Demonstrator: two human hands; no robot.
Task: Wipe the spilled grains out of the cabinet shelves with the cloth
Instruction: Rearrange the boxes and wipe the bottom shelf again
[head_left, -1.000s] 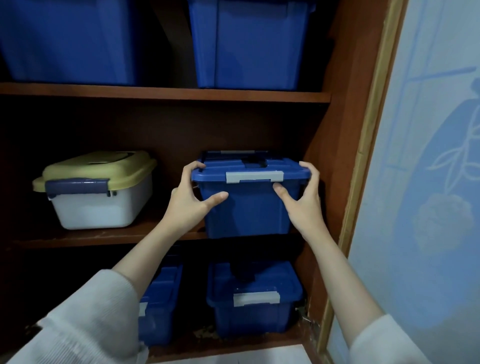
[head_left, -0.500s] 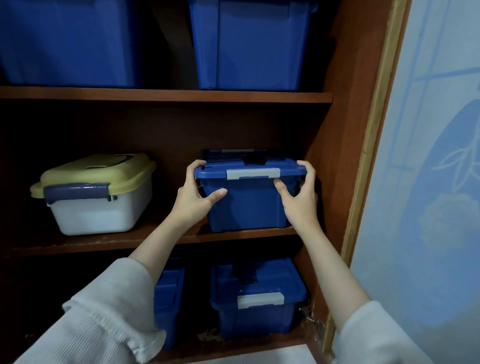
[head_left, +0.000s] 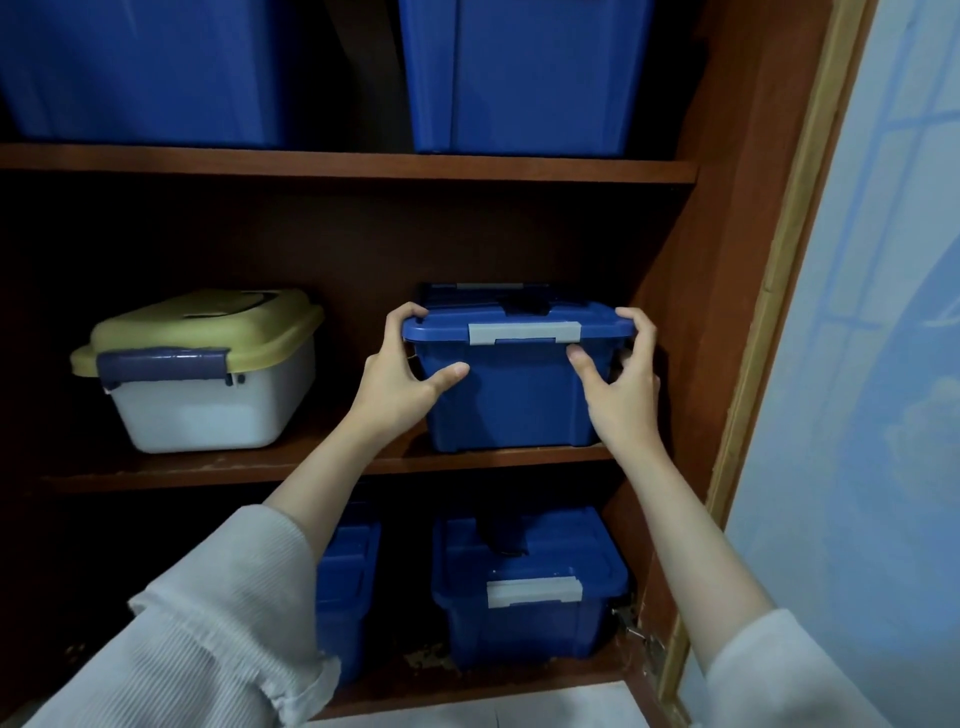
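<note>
A small blue storage box (head_left: 511, 395) with a grey latch stands on the middle shelf (head_left: 218, 467) of a brown wooden cabinet, at the right end. My left hand (head_left: 400, 379) grips its left side, fingers over the lid's corner and thumb on the front. My right hand (head_left: 623, 384) grips its right side the same way. Spilled grains (head_left: 428, 657) lie on the bottom shelf in front of a lower blue box (head_left: 530, 587). No cloth is in view.
A white box with a yellow lid (head_left: 202, 374) sits at the left of the middle shelf. Two large blue bins (head_left: 524, 73) fill the top shelf. Another blue box (head_left: 345, 577) stands on the bottom shelf. The cabinet's right wall (head_left: 722, 291) is close beside my right hand.
The blue box, which overhung the shelf's front edge in both hands, has gone back and now stands fully on the middle shelf. Both hands keep their hold.
</note>
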